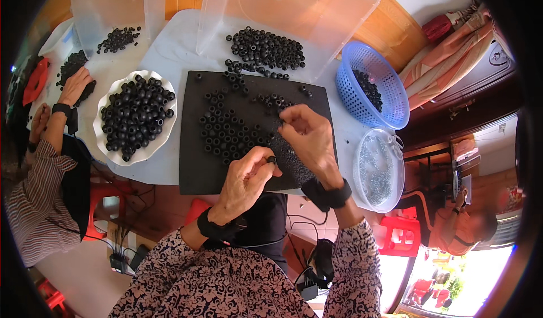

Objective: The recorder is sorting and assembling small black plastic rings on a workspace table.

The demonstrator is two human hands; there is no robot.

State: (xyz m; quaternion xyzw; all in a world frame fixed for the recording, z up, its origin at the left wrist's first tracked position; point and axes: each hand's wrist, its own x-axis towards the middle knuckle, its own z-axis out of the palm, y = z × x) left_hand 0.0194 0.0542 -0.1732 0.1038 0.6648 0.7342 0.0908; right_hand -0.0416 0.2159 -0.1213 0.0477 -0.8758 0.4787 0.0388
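Above the front edge of a black mat [192, 159], my left hand [243, 182] pinches a round black bead [271, 159] between thumb and fingertips. My right hand [311, 140] hovers over the mat's right part, thumb and index finger pressed together; whatever is between them is too small to make out. Beneath it lies a patch of tiny glittering grains [294, 162]. Loose black beads with holes [229, 132] cover the middle of the mat. A dark band with a cable sits on each of my wrists.
Black beads fill a white scalloped dish [100, 134] at left. Behind the mat is a bead heap [266, 46] beside a transparent bin [339, 13]. A blue basket [370, 111] and a tub of glittering pieces [378, 174] stand right. Another person's hand [76, 86] touches beads far left.
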